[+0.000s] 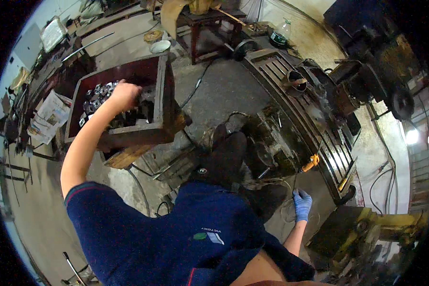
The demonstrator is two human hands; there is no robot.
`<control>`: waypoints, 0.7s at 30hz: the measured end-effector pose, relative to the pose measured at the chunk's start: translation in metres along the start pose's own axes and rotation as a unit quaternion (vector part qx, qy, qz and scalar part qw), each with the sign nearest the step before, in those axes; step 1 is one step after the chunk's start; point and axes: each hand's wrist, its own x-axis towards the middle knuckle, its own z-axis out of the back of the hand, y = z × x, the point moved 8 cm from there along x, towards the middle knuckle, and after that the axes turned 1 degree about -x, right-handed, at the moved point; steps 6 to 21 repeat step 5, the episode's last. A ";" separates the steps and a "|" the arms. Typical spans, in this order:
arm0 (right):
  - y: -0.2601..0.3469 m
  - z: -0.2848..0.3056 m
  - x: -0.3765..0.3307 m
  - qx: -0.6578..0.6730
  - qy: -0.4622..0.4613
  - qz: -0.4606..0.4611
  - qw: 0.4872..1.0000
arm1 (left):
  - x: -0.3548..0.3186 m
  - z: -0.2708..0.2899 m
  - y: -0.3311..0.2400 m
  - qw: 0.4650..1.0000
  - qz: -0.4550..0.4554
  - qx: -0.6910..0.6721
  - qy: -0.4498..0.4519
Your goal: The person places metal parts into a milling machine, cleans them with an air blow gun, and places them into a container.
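Note:
My bare left hand (125,95) reaches into a dark wooden box (166,95) with a reddish inner wall. Its fingers are curled down and closed above the contents; whatever they may hold is hidden. Small shiny metal blocks (94,101) lie heaped around the hand, mostly to its left. My right hand (302,205), in a blue and white glove, hangs low on the right, away from the box. Its fingers look stretched out and loose, with nothing visible in them. An orange-yellow air gun or similar handle (311,163) lies above the gloved hand, on the machine side.
A slatted metal machine bed (291,112) curves along the right, carrying a short metal cylinder (294,82). A greasy machine base (271,138) stands before my legs. Newspaper (50,117) lies left of the box; a plastic bottle (281,32) stands at the back. Hoses cross the floor.

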 end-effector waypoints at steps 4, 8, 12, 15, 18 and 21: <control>0.021 0.008 -0.012 -0.099 0.008 0.003 0.995 | -0.034 0.057 0.072 0.738 0.093 -0.610 -0.272; 0.030 0.009 -0.006 -0.146 0.015 0.010 0.989 | -0.051 0.080 0.061 0.651 0.129 -0.688 -0.295; 0.030 0.009 -0.006 -0.146 0.015 0.010 0.989 | -0.051 0.080 0.061 0.651 0.129 -0.688 -0.295; 0.030 0.009 -0.006 -0.146 0.015 0.010 0.989 | -0.051 0.080 0.061 0.651 0.129 -0.688 -0.295; 0.030 0.009 -0.006 -0.146 0.015 0.010 0.989 | -0.051 0.080 0.061 0.651 0.129 -0.688 -0.295; 0.030 0.009 -0.006 -0.146 0.015 0.010 0.989 | -0.051 0.080 0.061 0.651 0.129 -0.688 -0.295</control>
